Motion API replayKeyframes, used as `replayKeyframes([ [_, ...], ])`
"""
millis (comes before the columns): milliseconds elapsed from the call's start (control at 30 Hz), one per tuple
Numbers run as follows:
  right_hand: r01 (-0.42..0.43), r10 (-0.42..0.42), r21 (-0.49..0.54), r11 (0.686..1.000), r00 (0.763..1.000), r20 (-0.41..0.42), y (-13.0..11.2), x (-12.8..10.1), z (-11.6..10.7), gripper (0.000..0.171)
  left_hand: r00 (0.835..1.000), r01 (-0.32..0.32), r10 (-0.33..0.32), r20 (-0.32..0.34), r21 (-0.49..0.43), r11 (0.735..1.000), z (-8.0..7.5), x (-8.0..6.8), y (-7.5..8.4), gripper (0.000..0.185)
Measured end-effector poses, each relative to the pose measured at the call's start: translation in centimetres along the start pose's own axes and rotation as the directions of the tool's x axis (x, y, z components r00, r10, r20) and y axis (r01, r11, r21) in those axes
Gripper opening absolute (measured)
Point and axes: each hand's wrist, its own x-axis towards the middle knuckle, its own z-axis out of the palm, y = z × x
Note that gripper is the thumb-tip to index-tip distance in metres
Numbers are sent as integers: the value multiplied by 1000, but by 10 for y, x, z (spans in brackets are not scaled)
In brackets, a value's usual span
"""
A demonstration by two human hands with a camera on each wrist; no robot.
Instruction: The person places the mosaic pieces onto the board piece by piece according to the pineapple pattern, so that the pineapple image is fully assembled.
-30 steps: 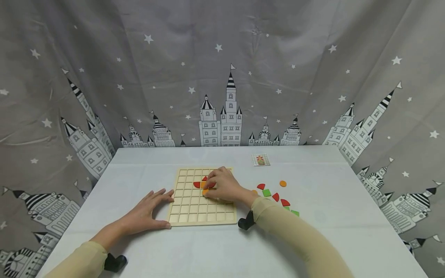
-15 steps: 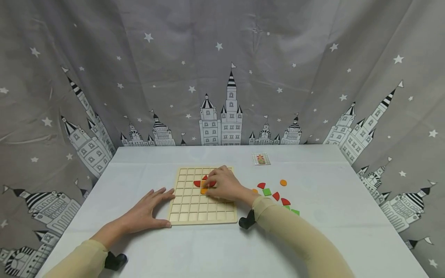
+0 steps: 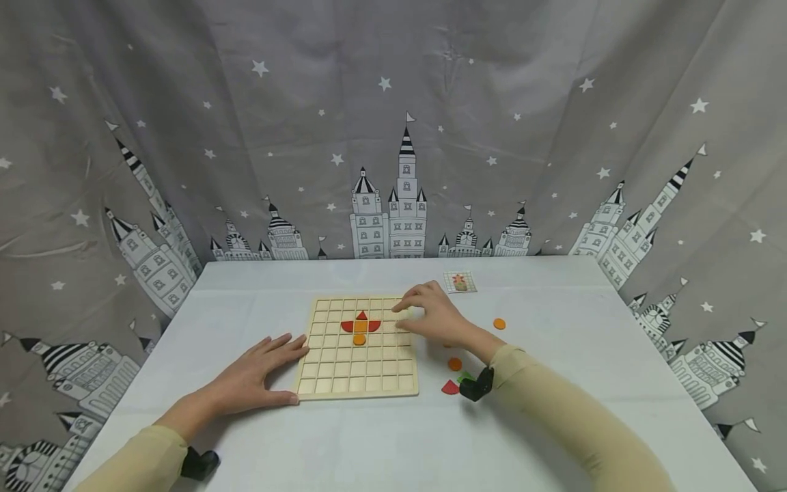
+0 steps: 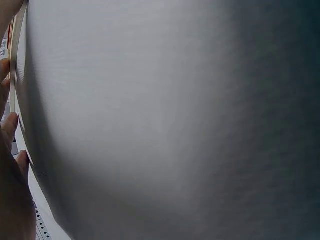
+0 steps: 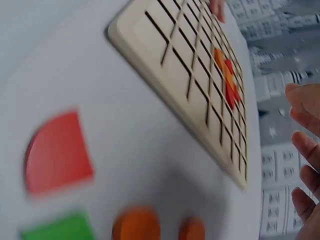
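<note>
A pale wooden grid board (image 3: 356, 372) lies on the white table. Set in its cells are a red triangle (image 3: 361, 316), two red quarter-circle pieces, an orange square (image 3: 361, 327) and an orange disc (image 3: 359, 339). My left hand (image 3: 255, 378) rests at the board's left edge, thumb and fingers spread, their tips right at the rim. Over the board's right edge hovers my right hand (image 3: 435, 319), thumb and forefinger apart with nothing between them. In the right wrist view its fingers (image 5: 307, 150) are loosely bent and hold nothing.
Right of the board lie loose pieces: a red quarter-circle (image 3: 450, 387), an orange disc (image 3: 454, 364) and a green piece (image 3: 464, 376) partly hidden by the right wrist camera. Another orange disc (image 3: 499, 324) sits farther right. A small picture card (image 3: 460, 282) lies behind.
My right hand has let go of the orange disc, which stays in a cell below the orange square, and has moved right to the board's edge. The left hand has stayed put.
</note>
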Motion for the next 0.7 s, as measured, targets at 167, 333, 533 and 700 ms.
replayKeyframes([
  [167, -70, 70, 5, 998, 997, -40, 21, -21, -27, 31, 1000, 13, -13, 7, 12, 1000, 1, 1, 0, 94],
  [333, -145, 147, 23, 989, 987, -66, 41, -40, -49, 32, 999, 18, -19, 27, 9, 1000, -1, 1, 0, 100],
  [533, -197, 197, 5, 980, 975, -104, 60, -61, -67, 33, 999, -18, 17, 47, 29, 999, -7, 3, 1, 100],
  [700, -224, 222, -4, 975, 969, -110, 73, -76, -74, 36, 996, -47, 40, 84, 83, 995, -11, 6, 3, 102],
])
